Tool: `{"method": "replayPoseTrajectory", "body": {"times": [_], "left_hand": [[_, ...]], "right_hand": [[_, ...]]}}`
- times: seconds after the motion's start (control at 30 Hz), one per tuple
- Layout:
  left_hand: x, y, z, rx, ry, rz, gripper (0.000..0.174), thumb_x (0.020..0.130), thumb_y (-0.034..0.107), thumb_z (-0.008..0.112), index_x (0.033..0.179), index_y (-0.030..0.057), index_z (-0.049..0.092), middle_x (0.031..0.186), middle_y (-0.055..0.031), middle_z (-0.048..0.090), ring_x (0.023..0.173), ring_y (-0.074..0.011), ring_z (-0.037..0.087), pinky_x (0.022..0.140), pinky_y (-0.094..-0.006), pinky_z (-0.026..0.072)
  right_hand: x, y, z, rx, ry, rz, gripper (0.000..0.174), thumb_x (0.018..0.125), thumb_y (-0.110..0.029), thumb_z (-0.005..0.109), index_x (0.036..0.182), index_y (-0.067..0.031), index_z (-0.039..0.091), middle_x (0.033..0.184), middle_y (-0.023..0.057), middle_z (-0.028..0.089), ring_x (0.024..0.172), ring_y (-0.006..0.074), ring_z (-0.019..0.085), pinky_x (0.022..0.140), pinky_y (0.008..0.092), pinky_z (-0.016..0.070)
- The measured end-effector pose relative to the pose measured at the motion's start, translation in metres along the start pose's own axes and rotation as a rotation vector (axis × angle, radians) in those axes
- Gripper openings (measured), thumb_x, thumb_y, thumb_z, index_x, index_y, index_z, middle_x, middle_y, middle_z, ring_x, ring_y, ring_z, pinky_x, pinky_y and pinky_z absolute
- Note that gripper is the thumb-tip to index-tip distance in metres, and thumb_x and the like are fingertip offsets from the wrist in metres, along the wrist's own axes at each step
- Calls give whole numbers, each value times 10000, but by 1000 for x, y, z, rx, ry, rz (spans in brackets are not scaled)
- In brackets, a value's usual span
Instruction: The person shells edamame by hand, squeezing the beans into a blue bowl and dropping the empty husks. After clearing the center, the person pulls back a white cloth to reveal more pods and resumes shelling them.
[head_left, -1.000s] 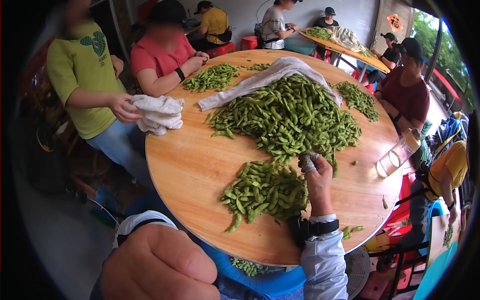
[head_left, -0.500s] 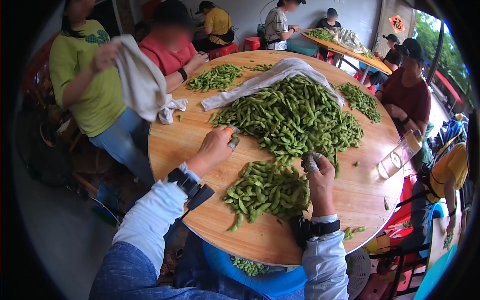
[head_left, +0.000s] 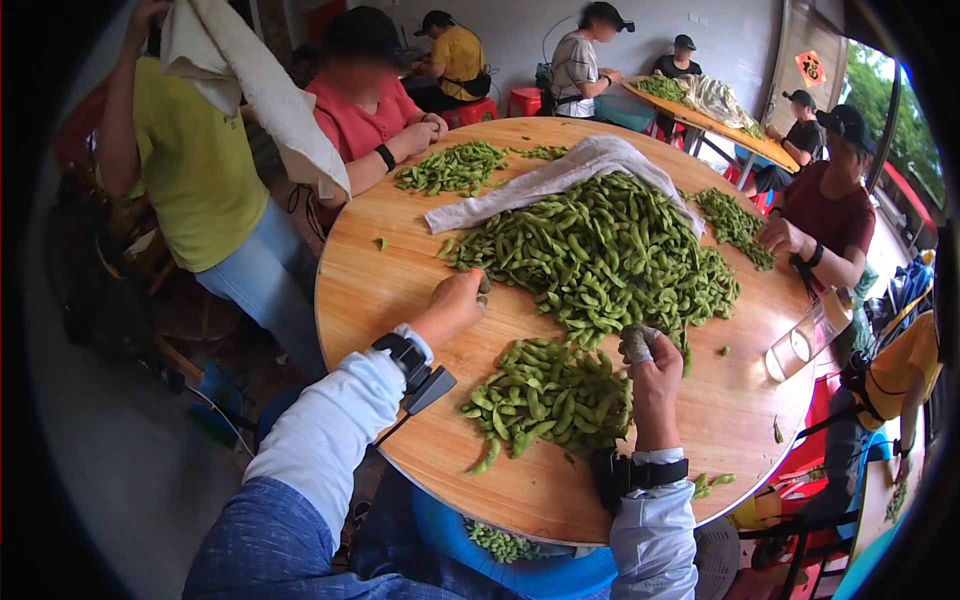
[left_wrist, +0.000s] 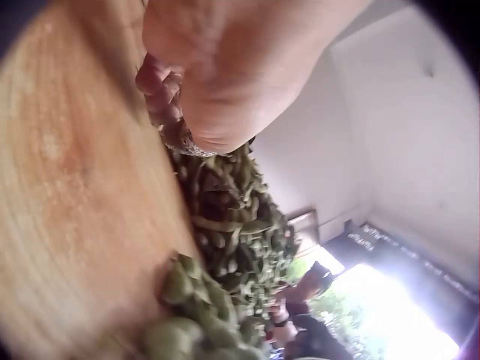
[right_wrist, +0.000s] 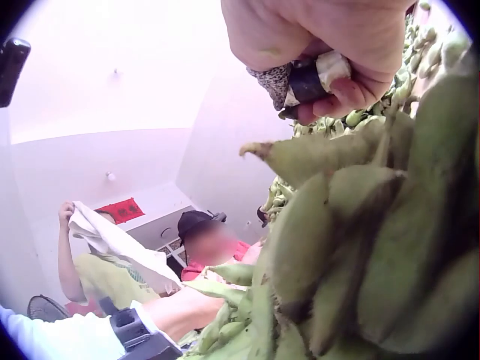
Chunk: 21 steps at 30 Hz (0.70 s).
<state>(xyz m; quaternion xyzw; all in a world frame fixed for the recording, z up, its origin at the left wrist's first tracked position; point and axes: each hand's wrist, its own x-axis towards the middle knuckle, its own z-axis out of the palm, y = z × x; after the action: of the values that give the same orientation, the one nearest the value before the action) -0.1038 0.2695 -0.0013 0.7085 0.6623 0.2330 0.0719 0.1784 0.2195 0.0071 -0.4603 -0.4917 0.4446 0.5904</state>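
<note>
A large heap of green pods [head_left: 610, 240] covers the middle of the round wooden table [head_left: 370, 340]. My left hand [head_left: 452, 305] is low over the wood at the heap's left edge, fingers curled; no pod shows in it. The left wrist view shows wrapping on a finger of the left hand [left_wrist: 217, 75]. Between the heap and a smaller pile [head_left: 545, 395], my right hand [head_left: 655, 390] has curled, wrapped fingers. In the right wrist view a small dark tip shows by the right hand [right_wrist: 322, 45]; whether it is a pod is unclear.
A pale cloth [head_left: 600, 155] lies along the heap's back. A clear container [head_left: 800, 340] leans at the right. One person lifts a white cloth [head_left: 250, 90] at left; others sit around. A blue basin [head_left: 560, 572] is below the near edge.
My left hand has gone from close to the camera to the heap's left edge. The standing person's cloth has risen. A seated person at right now reaches onto the pods. My right hand stays beside the smaller pile.
</note>
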Motion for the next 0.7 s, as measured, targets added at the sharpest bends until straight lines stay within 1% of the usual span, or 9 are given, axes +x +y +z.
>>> {"method": "replayPoseTrajectory", "body": {"times": [0.03, 0.13, 0.23, 0.33, 0.4, 0.43, 0.53, 0.6, 0.7], "left_hand": [[-6, -2, -2, -37, 7, -46, 205, 686, 24, 546, 883, 16, 489, 726, -146, 563, 695, -279, 563, 603, -375, 439], [-36, 6, -13, -742, -24, -93, 251, 733, 11, 558, 956, 50, 449, 736, -8, 488, 678, -111, 496, 606, -236, 411], [-81, 38, -39, -1207, -151, -69, 269, 768, -14, 530, 999, 58, 410, 795, 25, 445, 736, -55, 448, 638, -195, 387], [-122, 63, -42, -1291, -156, 24, 284, 768, -15, 535, 1000, 41, 381, 740, 22, 455, 663, -40, 426, 594, -176, 369], [-144, 73, -43, -1278, -182, 62, 285, 773, -26, 530, 1000, 38, 370, 748, 15, 460, 683, -42, 441, 607, -172, 375], [-153, 80, -47, -1345, -213, 72, 278, 767, -42, 539, 973, 53, 377, 830, 12, 441, 789, -63, 446, 696, -185, 372], [-178, 95, -52, -1432, -284, 21, 326, 758, -13, 570, 999, 42, 358, 827, 9, 432, 783, -62, 434, 706, -188, 360], [-190, 88, -36, -1092, -327, 174, 160, 754, 25, 577, 867, 32, 464, 790, 17, 410, 744, -53, 416, 664, -189, 354], [-206, 98, -43, -1106, -434, 91, 81, 748, 36, 576, 776, 25, 500, 749, 19, 431, 704, -53, 433, 642, -193, 362]], "right_hand": [[0, -1, 0, -12, -1, 13, 153, 787, -49, 565, 906, 46, 575, 771, 21, 594, 670, 64, 520, 618, 186, 411], [-1, -2, 1, 49, -16, -23, 144, 790, -45, 560, 903, 44, 576, 774, 18, 595, 672, 64, 520, 626, 186, 411], [-5, -13, 1, 12, -143, -43, 171, 797, -40, 550, 944, 44, 574, 818, 22, 604, 710, 66, 526, 649, 192, 417], [-20, -30, 5, 69, -338, -5, 216, 804, -58, 556, 996, 41, 564, 875, 23, 603, 764, 75, 534, 700, 201, 428], [-42, -52, 15, 90, -434, 32, 235, 804, -153, 572, 979, 3, 579, 823, -11, 597, 697, 58, 517, 636, 196, 416], [-53, -65, 17, 49, -535, 61, 253, 801, -160, 582, 991, 6, 574, 868, -9, 589, 749, 67, 521, 684, 209, 426], [-87, -71, 22, -50, -737, 149, 354, 811, -152, 562, 1115, 12, 487, 834, -7, 566, 762, 69, 512, 698, 211, 415], [-109, -74, 20, -34, -751, 166, 392, 806, -146, 565, 1148, 9, 454, 808, -7, 555, 765, 72, 509, 701, 213, 412], [-140, -79, 14, 37, -667, 265, 339, 814, -82, 552, 1124, 27, 466, 878, 18, 568, 817, 83, 515, 743, 220, 418]]}}
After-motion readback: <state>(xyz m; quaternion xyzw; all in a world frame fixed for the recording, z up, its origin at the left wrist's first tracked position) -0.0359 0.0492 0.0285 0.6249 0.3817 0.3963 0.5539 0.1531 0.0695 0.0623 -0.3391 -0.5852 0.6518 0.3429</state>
